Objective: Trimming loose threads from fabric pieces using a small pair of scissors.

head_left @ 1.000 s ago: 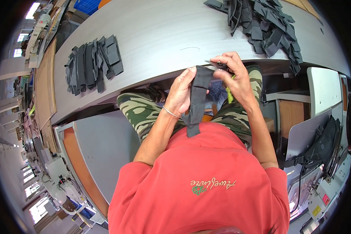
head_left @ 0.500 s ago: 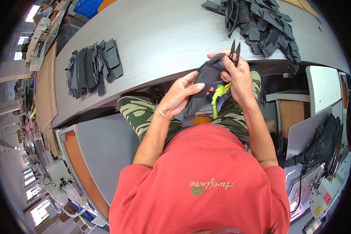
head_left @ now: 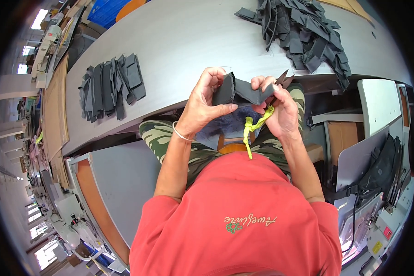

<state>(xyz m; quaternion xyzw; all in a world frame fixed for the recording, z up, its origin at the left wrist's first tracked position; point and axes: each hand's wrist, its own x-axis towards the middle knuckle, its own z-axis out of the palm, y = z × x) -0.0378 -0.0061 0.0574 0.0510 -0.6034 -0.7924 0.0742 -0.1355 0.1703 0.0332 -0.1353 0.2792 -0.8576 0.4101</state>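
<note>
Between my hands, just off the table's near edge, is a dark grey fabric strip (head_left: 249, 93), folded and bent. My left hand (head_left: 201, 102) grips its left end, thumb in front and fingers behind. With the fingertips of my right hand (head_left: 283, 112) I pinch the other end. Small dark thread snips (head_left: 284, 81) also sit in my right hand, blades pointing up and away; their handles are mostly hidden by the fingers. A knotted yellow-green cloth tie (head_left: 249, 131) hangs below that hand.
On the grey table (head_left: 184, 41), a row of dark grey strips (head_left: 108, 87) lies at the left. A larger loose heap of similar strips (head_left: 308, 34) is at the far right, partly over the near edge. A blue crate (head_left: 106, 11) stands at the far left.
The fabric strip has turned from hanging slanted to being held crosswise and folded. My left hand has moved up and left; my right hand has lowered, with the snips tilting right.
</note>
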